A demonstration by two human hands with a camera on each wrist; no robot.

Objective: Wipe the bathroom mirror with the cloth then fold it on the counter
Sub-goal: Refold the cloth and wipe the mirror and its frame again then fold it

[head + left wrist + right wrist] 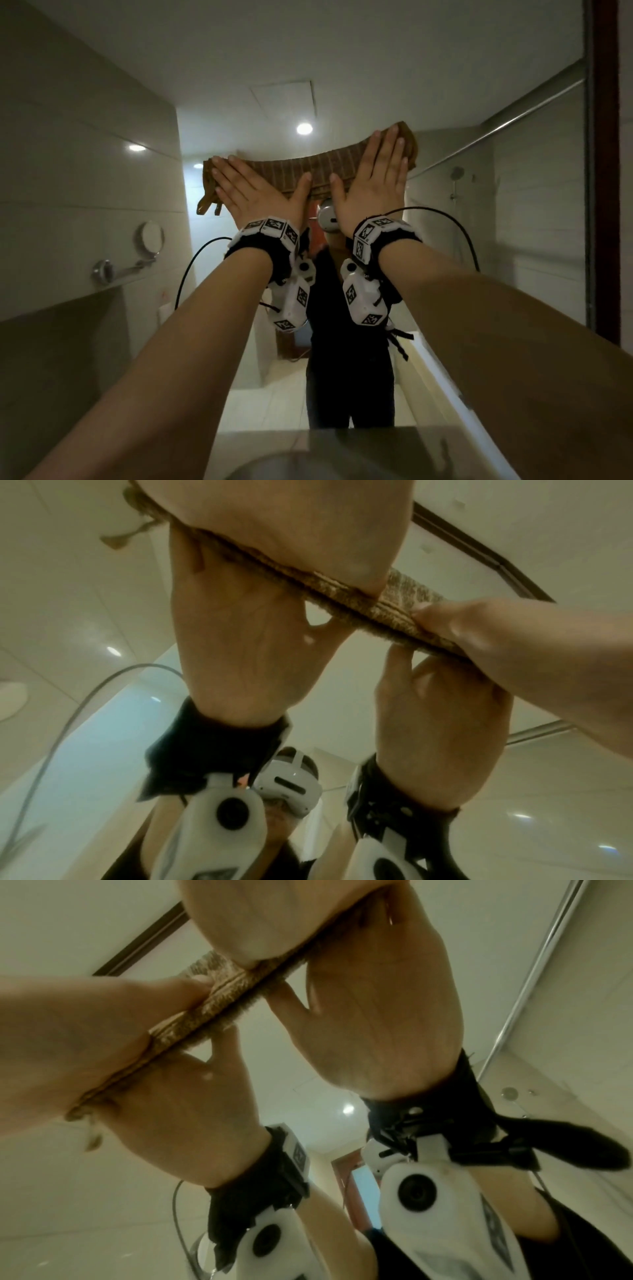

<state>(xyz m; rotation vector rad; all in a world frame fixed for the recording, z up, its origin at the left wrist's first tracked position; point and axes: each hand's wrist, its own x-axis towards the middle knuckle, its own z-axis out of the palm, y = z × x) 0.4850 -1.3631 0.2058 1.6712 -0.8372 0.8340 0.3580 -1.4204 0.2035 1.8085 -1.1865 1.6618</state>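
A brown ribbed cloth (308,169) is spread wide, high on the bathroom mirror (376,61). My left hand (246,192) lies flat on the cloth's left part, fingers straight and spread. My right hand (373,178) lies flat on its right part, a little higher. Both palms press the cloth to the glass. Fringe ends hang off the cloth's left edge. In the left wrist view the cloth (394,610) is squeezed between my left hand (274,520) and its reflection. The right wrist view shows the cloth (219,996) under my right hand (274,915).
The dark wooden mirror frame (604,171) runs down the right side. A round swivel mirror (150,236) sticks out from the left wall. The counter edge (342,442) and a sink basin (291,467) lie below my arms. My own reflection stands in the glass.
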